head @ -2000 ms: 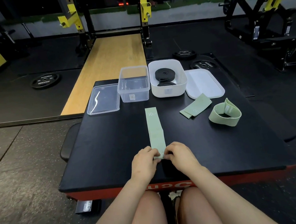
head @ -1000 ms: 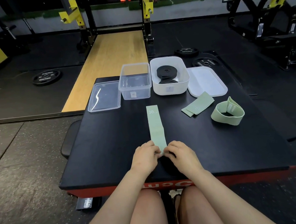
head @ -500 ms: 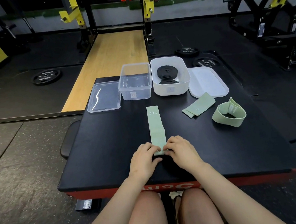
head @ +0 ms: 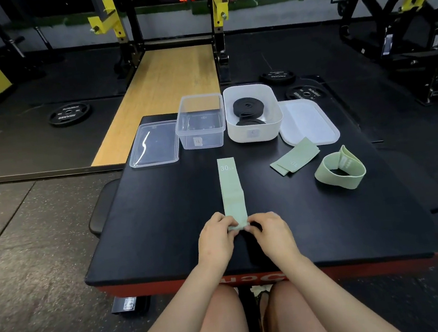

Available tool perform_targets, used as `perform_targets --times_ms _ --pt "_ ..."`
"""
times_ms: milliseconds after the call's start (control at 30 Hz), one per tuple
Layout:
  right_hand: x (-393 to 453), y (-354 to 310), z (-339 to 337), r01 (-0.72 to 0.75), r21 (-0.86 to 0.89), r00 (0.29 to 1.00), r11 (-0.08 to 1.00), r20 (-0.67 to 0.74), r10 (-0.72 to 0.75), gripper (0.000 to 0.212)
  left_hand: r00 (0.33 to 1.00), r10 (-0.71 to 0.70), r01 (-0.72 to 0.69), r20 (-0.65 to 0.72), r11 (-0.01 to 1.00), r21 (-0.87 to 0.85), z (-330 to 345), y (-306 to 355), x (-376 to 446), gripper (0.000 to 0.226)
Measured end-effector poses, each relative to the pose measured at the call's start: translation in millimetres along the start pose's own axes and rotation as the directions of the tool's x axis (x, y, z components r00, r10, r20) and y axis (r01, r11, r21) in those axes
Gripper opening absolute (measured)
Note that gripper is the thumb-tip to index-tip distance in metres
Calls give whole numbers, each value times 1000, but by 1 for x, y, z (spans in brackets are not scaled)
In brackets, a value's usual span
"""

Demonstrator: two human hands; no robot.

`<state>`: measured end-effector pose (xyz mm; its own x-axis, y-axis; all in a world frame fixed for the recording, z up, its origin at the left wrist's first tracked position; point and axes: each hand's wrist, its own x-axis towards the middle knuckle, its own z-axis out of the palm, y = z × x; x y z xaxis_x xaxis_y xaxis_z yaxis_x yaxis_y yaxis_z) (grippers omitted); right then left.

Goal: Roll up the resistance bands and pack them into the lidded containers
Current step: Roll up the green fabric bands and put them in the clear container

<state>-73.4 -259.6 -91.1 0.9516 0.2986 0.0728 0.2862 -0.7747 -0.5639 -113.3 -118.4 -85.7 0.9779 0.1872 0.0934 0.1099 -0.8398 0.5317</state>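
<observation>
Head view: left hand [head: 216,237] and right hand [head: 270,232] both pinch the near end of the green band [head: 231,191], lying flat nearer than the clear container [head: 200,121]. Uneven finger pressure could skew the roll or let it spring loose.

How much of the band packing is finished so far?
Done: two black bands lie rolled in the white box.

In hand: the left hand and right hand pinch the near end of the long green band, with only a small roll started.

Left: the folded green band and the green loop wait on the table. The clear box holds nothing, and both lids are off.
</observation>
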Motion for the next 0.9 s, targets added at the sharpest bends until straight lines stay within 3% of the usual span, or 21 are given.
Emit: perform_targets --times_ms 133,467,667,900 --pt "-2 -2 -1 -2 25 1000 1000 29 1 18 1000 -11 12 10 998 -54 -1 0 -2 19" --pt "4 4 -3 62 53 997 997 46 -65 16 996 30 -37 79 995 94 -3 2 2 23" --pt "12 3 -3 79 -20 996 997 35 -78 21 988 44 -63 147 990 130 -10 3 17 24" --pt "5 4 -1 311 -178 949 933 8 -315 15 986 41 -69 162 982 174 -16 1 31 22"
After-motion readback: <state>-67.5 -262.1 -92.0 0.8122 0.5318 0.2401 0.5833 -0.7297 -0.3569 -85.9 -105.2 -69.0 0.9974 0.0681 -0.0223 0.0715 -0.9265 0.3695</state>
